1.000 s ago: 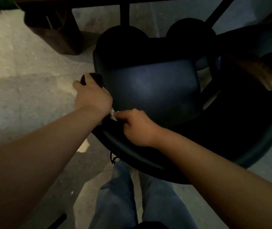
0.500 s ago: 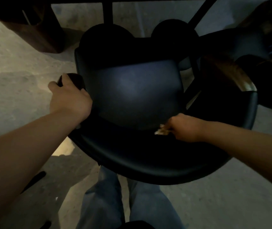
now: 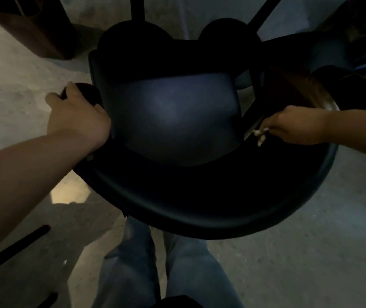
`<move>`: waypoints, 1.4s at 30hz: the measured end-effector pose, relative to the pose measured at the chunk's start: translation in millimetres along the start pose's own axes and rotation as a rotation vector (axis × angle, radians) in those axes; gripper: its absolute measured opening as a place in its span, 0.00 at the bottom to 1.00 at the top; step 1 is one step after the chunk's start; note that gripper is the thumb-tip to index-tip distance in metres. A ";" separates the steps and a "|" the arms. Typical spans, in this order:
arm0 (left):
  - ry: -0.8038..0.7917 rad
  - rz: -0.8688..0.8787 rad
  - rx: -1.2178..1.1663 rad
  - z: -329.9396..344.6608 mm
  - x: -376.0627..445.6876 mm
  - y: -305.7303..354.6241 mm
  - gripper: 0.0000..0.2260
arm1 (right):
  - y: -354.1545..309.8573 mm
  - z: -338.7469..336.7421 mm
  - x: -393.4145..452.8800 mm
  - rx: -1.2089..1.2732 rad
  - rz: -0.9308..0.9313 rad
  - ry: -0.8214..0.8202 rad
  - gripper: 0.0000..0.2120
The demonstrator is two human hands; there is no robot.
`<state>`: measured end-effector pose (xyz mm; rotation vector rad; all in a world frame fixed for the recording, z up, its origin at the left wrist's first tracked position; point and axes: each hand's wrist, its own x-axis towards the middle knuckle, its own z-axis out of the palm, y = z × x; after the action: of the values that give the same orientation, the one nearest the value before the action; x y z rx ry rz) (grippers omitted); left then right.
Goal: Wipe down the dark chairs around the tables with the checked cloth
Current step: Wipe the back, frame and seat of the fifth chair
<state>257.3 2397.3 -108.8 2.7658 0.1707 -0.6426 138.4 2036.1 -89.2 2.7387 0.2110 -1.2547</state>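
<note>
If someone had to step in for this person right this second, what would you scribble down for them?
Left hand: curled over the end of the chair's left armrest, steadying it.
Right hand: grips the bunched cloth against the inner right side of the curved backrest, near the seat's edge. Only a pale scrap of cloth shows; its pattern cannot be made out.
Chair: dark seat faces a table leg; the person stands behind the backrest.
Done: cannot tell from the dim view which parts are already wiped.
Left: probably the seat, the armrests and the neighbouring dark chair on the right.
</note>
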 end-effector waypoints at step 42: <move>0.184 -0.093 0.234 6.0 -5.6 11.6 0.40 | -83.1 7.0 -91.6 0.248 -0.065 0.601 0.15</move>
<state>251.9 2384.2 -108.5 3.0581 0.2819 -0.4542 59.4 2109.6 -28.5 3.2771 0.2082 -0.4520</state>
